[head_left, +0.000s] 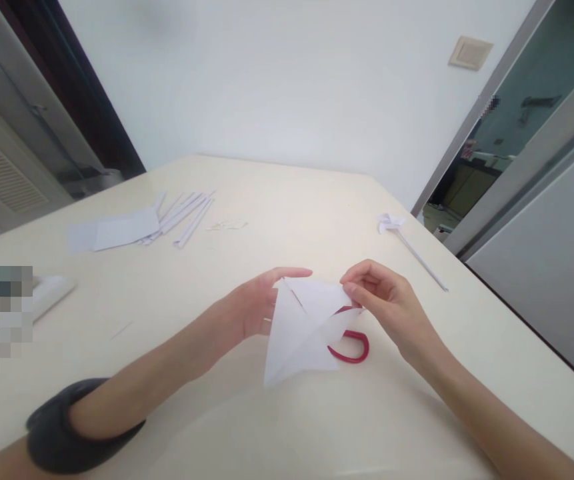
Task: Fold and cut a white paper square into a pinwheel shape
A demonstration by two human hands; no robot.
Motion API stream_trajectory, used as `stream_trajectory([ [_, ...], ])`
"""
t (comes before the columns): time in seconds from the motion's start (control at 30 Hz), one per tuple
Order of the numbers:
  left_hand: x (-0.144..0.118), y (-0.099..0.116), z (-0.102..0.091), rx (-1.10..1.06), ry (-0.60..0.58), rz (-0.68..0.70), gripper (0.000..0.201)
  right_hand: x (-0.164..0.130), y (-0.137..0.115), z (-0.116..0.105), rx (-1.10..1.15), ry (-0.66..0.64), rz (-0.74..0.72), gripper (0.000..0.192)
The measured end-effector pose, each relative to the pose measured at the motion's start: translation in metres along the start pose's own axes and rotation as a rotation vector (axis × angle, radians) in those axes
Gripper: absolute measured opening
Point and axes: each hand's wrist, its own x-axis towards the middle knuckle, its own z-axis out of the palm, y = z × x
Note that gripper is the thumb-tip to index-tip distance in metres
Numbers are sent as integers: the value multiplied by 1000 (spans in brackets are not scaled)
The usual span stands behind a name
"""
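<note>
- A folded white paper sheet is held between both hands just above the cream table, with its lower corner near the tabletop.
- The sheet's left edge is gripped by the left hand, the index finger stretched out over the top corner.
- The sheet's upper right corner is pinched by the thumb and fingertips of the right hand, the remaining fingers being curled.
- A red scissor handle is seen directly under the right hand, lying on the table and partly hidden behind the paper; the blades cannot be made out.
- A dark band is worn on the left forearm, well back from the hand.
- Beyond the right hand, near the table's far right edge, a white paper pinwheel on a thin stick is laid flat.
- Well beyond the left hand, a flat sheet of paper is placed, with several rolled paper sticks just beside it.
</note>
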Motion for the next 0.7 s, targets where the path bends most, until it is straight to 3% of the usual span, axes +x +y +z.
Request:
stream_trajectory([
  [0.17,-2,6,3,3,-40,-83,44,-5,3,4,-22,-167,23,6],
  [0.33,-1,-5,0,180,-135,-154,30,-9,3,8,-50,-298,57,6],
  [0.53,9,-32,-3,416,-84,-51,22,-15,9,18,-439,-287,-183,14],
  [0.7,8,-33,5,426,-27,41,24,-21,12,24,-496,-242,-239,14],
])
